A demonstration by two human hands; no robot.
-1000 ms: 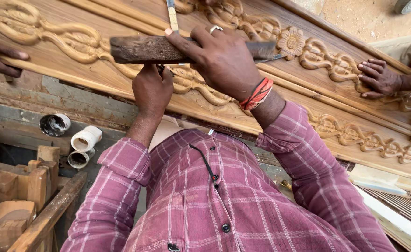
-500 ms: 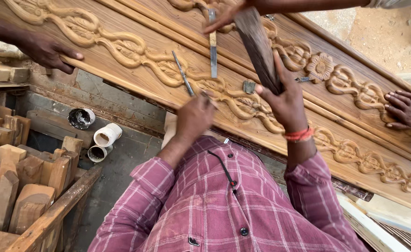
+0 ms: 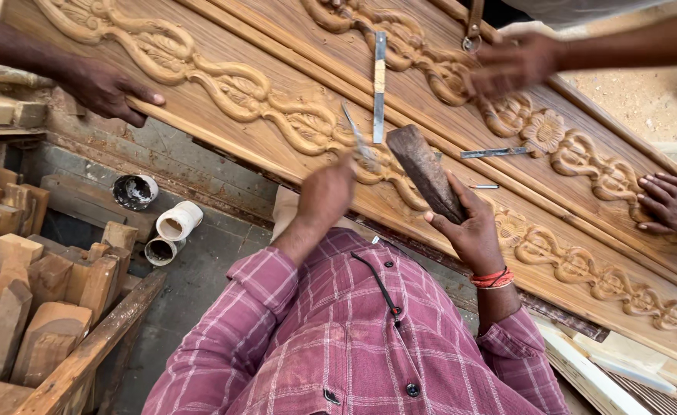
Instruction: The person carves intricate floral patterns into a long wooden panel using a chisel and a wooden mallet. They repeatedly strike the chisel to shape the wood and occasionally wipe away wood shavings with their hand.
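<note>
My left hand point(image 3: 324, 194) is closed around a thin metal chisel point(image 3: 357, 138), whose blurred tip rests on the vine carving of a long carved wooden panel point(image 3: 277, 54). My right hand point(image 3: 470, 224), with a red wrist band, grips a dark wooden mallet point(image 3: 427, 173) tilted just right of the chisel. Another person's hand point(image 3: 108, 88) holds the panel's near edge at the left. A second person's blurred hand point(image 3: 515, 65) is over the carving at the top right. A third hand point(image 3: 665, 201) rests on the panel at the right.
A long flat chisel point(image 3: 379, 84) and a shorter blade point(image 3: 496, 152) lie loose on the panel. Below the panel's edge are white pipe pieces point(image 3: 177, 221) and a small tin point(image 3: 134, 190). Wooden blocks point(image 3: 31, 307) stand in a crate at the lower left.
The mallet was raised flat across the panel, then swung upright, and now sits lower beside the chisel. My left hand has shifted right with the chisel. The top-right hand has moved in.
</note>
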